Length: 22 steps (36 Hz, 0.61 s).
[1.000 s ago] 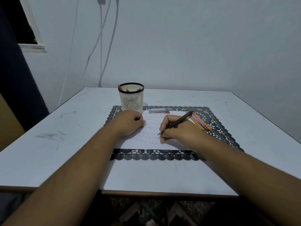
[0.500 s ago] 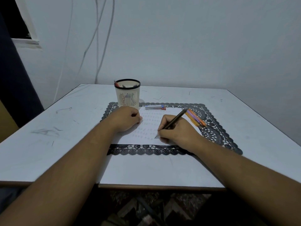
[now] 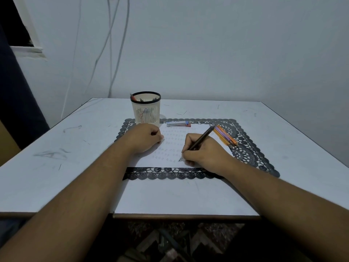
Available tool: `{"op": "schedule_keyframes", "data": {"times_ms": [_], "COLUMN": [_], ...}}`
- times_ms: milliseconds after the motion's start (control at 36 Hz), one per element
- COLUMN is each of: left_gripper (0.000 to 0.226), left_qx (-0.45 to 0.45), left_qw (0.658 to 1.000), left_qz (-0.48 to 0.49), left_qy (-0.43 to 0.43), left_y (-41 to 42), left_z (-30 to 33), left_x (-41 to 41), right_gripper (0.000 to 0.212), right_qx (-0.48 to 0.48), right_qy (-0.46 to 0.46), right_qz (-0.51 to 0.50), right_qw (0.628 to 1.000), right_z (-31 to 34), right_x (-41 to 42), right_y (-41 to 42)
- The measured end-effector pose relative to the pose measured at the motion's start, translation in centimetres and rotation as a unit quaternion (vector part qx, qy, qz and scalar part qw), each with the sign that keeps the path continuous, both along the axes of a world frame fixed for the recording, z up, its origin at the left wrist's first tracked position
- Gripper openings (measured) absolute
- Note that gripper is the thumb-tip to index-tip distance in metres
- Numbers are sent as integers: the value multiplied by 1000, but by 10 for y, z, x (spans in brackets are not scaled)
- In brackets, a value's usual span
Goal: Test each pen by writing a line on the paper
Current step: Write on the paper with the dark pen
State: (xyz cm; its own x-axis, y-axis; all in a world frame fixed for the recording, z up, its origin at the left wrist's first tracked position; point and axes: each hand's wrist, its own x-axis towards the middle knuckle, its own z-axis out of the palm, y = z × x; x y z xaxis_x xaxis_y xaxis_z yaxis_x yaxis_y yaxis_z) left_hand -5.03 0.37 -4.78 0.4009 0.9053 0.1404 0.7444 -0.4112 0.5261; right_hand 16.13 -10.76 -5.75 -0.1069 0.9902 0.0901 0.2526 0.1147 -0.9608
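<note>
1. We see the table (image 3: 56,148) first, with a black lace mat (image 3: 251,154) laid on it and the paper (image 3: 170,148) lying on the mat in front of us.
2. The paper carries several rows of small looped marks, one row under another, so we judge that a good part of the testing is done; the lowest row stops just left of the pen tip and looks unfinished.
3. Our left hand (image 3: 144,138) rests on the left part of the paper with its fingers curled into a loose fist, holding nothing that we can see; it seems to steady the sheet.
4. Our right hand (image 3: 203,151) pinches the dark pen (image 3: 200,141) between thumb and fingers, the tip down at the paper's lower rows, at the end of that last row.
5. The pen holder (image 3: 146,109) stands at the mat's far left corner, near the left hand, with a few pens inside; we judge that these may be waiting for their turn, or already tested; we cannot tell which.
6. A bundle of orange pens (image 3: 225,137) lies on the mat just right of the paper, and we cannot tell whether it has been tried.
7. A small blue and red box (image 3: 178,124) lies at the paper's far edge; its printing is too small to read, and we read no brand or word anywhere else.
</note>
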Motion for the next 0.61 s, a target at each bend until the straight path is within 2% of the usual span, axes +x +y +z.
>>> {"op": "schedule_keyframes", "data": {"times_ms": [111,278,417,611], "left_gripper": [29,30,30,30], "left_qx": [3,2,3,10], "left_qw": [1000,1000,1000,1000], "left_qz": [4,-3,-7,-10], "left_qy": [-1,1,10,-3], "left_y": [-1,0,1,0], "left_z": [1,1,-1,-2], "left_x": [1,0,-1,-1], "right_gripper": [17,22,23,23], "right_qx": [5,15,1,9], "right_qy": [3,-11,3,126], "right_qz": [6,-10,16,-93], "right_qw": [1000,1000,1000,988], "right_z": [-1,-2,-4,-3], "right_x": [-2,2,1,21], "right_y": [0,1,1,18]}}
